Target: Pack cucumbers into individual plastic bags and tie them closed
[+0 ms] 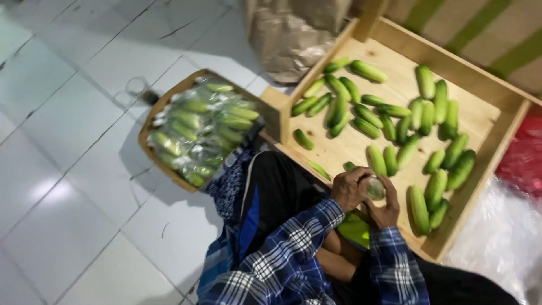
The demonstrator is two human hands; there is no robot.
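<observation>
Cucumbers are lying in two lots here, and a judgement of progress is resting on that split; going from the left, a shallow wooden basket point(148, 148) is sitting on the white tiled floor point(68, 169), and it is already holding a heap of wrapped cucumbers point(200, 130), each one glinting under clear film; so a fair share of the work is looking done. Beside it, a patterned blue cloth point(231, 186) is draping over the person's lap. Further right, the left hand point(351, 189) and the right hand point(386, 210) are meeting at the near edge of the tray, both with fingers curling around one cucumber in hand point(375, 188), which is showing pale and glossy between them, possibly already in film, though blur is making that hard to tell; a yellow-green object point(354, 229) is resting just below the hands, its kind unclear. Right of the hands, a large pale wooden tray point(497, 118) with raised plank walls is holding many loose cucumbers point(395, 124), bare, smooth-skinned, short and plump with rounded ends, lying scattered and overlapping; these are looking like what is left, and they are appearing comparable in number to the wrapped heap. Behind the tray, crumpled brown paper point(288, 39) is slumping; at the far right, clear plastic sheeting point(502, 237) is lying wrinkled beside something red point(522, 158).
</observation>
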